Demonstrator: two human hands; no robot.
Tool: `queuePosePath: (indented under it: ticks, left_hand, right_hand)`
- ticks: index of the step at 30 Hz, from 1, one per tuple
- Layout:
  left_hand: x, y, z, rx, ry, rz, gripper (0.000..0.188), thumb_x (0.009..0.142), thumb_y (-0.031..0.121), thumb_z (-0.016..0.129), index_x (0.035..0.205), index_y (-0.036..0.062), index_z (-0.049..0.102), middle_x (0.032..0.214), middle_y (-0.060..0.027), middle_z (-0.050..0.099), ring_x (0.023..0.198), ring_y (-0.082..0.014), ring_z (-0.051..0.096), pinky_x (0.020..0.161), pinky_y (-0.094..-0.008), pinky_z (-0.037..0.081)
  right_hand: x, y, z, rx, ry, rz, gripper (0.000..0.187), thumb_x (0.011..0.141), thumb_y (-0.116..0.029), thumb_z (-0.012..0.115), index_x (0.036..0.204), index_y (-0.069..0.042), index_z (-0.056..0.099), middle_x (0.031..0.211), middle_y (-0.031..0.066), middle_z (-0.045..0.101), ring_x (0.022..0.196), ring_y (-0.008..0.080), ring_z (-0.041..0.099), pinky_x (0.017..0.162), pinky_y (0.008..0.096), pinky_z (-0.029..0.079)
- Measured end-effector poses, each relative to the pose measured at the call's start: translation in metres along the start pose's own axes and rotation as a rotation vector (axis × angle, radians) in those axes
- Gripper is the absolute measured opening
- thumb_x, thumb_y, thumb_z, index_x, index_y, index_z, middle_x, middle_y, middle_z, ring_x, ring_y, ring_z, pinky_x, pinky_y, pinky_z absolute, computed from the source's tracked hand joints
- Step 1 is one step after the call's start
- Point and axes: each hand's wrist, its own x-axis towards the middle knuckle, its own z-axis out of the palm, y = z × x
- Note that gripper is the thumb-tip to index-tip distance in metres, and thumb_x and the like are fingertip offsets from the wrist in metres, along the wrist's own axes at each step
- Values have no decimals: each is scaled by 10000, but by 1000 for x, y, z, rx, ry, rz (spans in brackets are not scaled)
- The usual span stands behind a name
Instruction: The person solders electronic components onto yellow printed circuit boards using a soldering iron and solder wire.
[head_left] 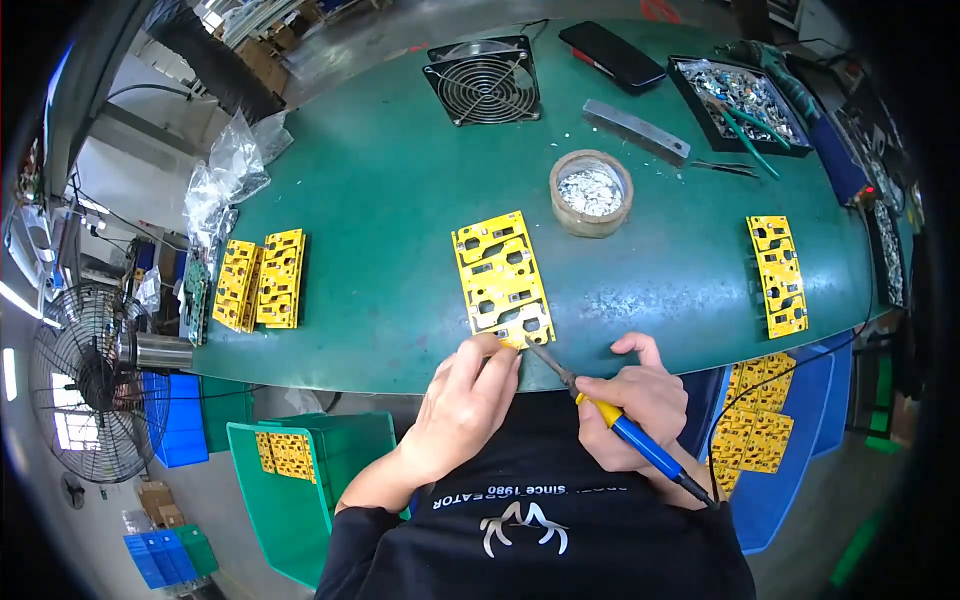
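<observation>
A yellow circuit board panel (503, 283) with dark cut-outs lies on the green table in front of me. My left hand (462, 405) is closed at its near edge, thumb and fingers pinched on the board; whether thin wire is also between them is hidden. In my right hand (633, 412) is a soldering iron (640, 445) with a blue and yellow handle, held like a pen. Its metal tip points to the board's near right corner, close to the left fingertips. Beyond the board stands a round tub (591, 194) with silvery bits inside.
Yellow boards stand in stacks at the left (281, 278) and right (777, 276). A square fan (486, 82), a phone (612, 54), a grey bar (637, 131), tweezers and a parts tray (740, 100) with green-handled pliers occupy the far side. Bins flank me; a cord trails from the iron.
</observation>
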Motion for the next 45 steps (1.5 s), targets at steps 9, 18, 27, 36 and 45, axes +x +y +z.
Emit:
queuePosePath:
  ticks: [9,18,27,36,45]
  left_hand:
    - [1,-5,4,-21,4,-7,240,871,-23,773,1093,1,687,1108,-127,643,831,-307,719,652,-393,607]
    - [3,-7,-3,-40,16,-4,233,867,-31,769,1083,22,699,1126,-116,693,875,-297,743,694,-382,623]
    - [23,-39,-23,-20,-186,-7,489,801,-124,668,1277,-12,650,1326,-174,648,1054,-379,719,881,-440,609]
    - [10,-11,-18,132,-224,31,359,873,14,738,1228,14,683,1182,-143,679,892,-335,722,764,-439,589]
    - [23,-3,1,-267,-5,-3,209,865,2,787,1058,-19,710,994,-156,704,859,-337,725,717,-422,600]
  right_hand:
    - [0,0,4,1,-14,-3,268,642,20,782,906,-23,772,628,39,660,499,180,612,847,448,553]
    - [1,0,-1,-8,-22,-2,269,651,25,777,916,-21,774,621,38,650,504,181,615,854,449,552]
    - [14,7,-16,-73,47,39,256,733,24,746,987,11,775,703,76,723,563,190,666,884,456,548]
    - [27,24,-14,-331,98,101,365,825,29,813,1183,31,742,862,136,755,732,253,731,893,400,540]
    - [2,7,2,-49,9,166,405,809,94,799,1206,45,730,797,129,745,713,247,743,658,326,586]
